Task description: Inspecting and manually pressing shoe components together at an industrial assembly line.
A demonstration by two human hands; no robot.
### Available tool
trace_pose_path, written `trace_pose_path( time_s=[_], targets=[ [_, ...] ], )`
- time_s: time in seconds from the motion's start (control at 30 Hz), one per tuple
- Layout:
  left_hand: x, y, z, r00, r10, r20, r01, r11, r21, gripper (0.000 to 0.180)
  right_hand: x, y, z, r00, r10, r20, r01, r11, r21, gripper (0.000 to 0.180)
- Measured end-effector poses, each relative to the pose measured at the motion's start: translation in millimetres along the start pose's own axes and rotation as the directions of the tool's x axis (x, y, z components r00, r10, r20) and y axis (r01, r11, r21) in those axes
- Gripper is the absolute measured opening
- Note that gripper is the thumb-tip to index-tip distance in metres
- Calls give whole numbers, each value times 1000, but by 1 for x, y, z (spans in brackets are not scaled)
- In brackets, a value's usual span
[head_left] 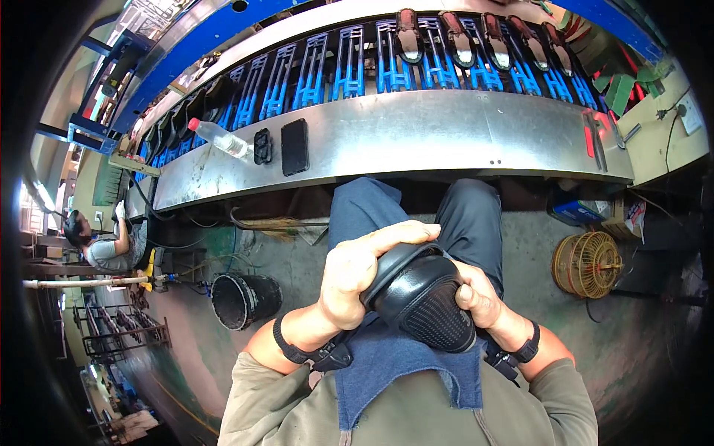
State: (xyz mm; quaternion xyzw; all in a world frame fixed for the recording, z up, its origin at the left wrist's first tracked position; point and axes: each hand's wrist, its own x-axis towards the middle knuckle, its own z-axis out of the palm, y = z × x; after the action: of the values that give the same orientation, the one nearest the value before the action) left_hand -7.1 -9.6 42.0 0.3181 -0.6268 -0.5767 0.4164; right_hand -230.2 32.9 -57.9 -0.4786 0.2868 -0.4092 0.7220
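Note:
A black shoe (428, 297) with a perforated, rounded toe sits between my two hands above my lap. Its toe points down and to the right, towards my denim apron (401, 379). My left hand (353, 271) is closed round the shoe's left side, its thumb stretched along the upper edge. On the right side, my right hand (480, 297) grips with the thumb bent against the upper; its other fingers are mostly hidden behind the shoe.
Ahead lies a metal ledge (416, 137) with a bottle (221, 139), phone (294, 146) and hand tools (595, 141). Beyond it stand blue racks (312, 70), several bearing shoes (459, 41). A bucket (245, 301), fan (586, 264) and seated co-worker (115, 241) flank me.

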Motion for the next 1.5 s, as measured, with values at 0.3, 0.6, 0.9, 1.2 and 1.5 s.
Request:
trace_pose_path(
  time_s=[0.3,0.6,0.9,1.2,1.5],
  targets=[
    [-3,-1,0,1000,13,-8,-14,1000,-11,83,3,-4,2,1000,5,-9,-5,1000,-11,76],
    [-5,-4,3,996,90,-12,-90,995,-36,66,2,-8,3,999,43,25,-43,999,7,81],
    [-11,6,11,999,47,15,-46,998,-46,61,-1,-1,-4,998,18,67,-21,999,38,83],
    [-14,11,13,972,162,168,-224,848,480,77,-5,8,-5,1000,16,-14,-15,993,116,79],
    [4,-16,36,928,369,53,-322,722,613,84,-5,6,-18,998,53,-39,-45,982,185,85]
  ],
)
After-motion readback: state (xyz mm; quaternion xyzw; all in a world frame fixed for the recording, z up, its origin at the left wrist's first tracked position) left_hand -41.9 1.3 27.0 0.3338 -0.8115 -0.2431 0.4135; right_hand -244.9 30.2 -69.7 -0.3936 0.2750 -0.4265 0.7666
